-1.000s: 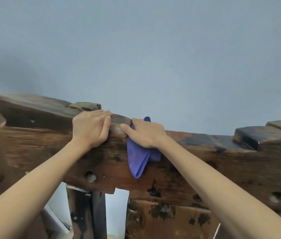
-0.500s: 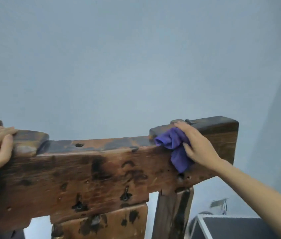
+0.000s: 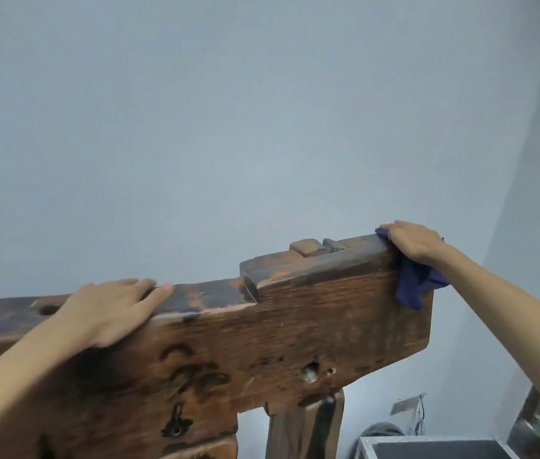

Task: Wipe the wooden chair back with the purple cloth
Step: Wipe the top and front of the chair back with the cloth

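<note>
The wooden chair back (image 3: 295, 329) is a thick, dark-stained top rail running across the frame, with a raised block at its right end. My right hand (image 3: 411, 243) lies over the top right corner of that block and presses the purple cloth (image 3: 414, 286) onto it. Its fingers stretch out flat across the top, and most of the cloth hangs down the rail's front face below my wrist. My left hand (image 3: 112, 309) rests flat on the rail's lower top edge at the left, fingers straight, holding nothing.
A plain grey-blue wall (image 3: 262, 127) stands right behind the chair. A wooden post (image 3: 305, 425) carries the rail below. At the bottom right sit a black case with a metal rim (image 3: 427, 448) and some coiled cables (image 3: 381, 429).
My right hand has slid the cloth rightward along the top, from the rail's middle to its far right corner. My left hand has shifted right along the top edge.
</note>
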The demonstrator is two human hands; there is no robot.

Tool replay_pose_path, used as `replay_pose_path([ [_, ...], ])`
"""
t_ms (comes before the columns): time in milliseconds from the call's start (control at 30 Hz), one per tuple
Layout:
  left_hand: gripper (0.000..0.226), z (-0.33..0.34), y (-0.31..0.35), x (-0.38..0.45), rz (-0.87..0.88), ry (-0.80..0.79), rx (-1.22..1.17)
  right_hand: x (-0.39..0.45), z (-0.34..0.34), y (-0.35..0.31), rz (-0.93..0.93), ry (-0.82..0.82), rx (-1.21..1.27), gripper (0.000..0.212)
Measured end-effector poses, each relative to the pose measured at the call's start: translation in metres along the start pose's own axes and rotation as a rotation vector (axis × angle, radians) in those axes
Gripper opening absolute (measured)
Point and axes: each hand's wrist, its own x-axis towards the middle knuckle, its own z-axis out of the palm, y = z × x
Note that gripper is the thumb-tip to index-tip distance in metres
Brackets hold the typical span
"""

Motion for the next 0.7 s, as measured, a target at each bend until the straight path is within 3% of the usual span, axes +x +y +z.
replay_pose_path([
  [67,0.1,0.007,0.035,0.015,-0.005,-0.083,-0.071,0.0,0.001,-0.009,-0.042,-0.033,-0.01,0.043],
  [167,0.101,0.022,0.077,0.049,-0.028,-0.075,-0.127,-0.021,0.004,-0.052,-0.099,-0.064,-0.016,0.055],
  [333,0.12,0.028,0.133,0.068,-0.083,-0.022,-0.386,-0.067,0.047,-0.151,-0.366,0.079,-0.128,0.033],
  [500,0.101,0.019,0.119,0.057,-0.072,-0.076,-0.478,-0.093,0.061,-0.218,-0.583,-0.038,-0.039,0.029],
  [600,0.077,0.018,0.091,0.044,0.055,-0.101,-0.28,-0.087,0.051,-0.197,-0.621,-0.135,0.026,0.035],
  [700,0.064,0.015,0.031,0.01,0.043,-0.066,-0.156,-0.069,0.039,-0.161,-0.529,-0.143,-0.056,0.044],
])
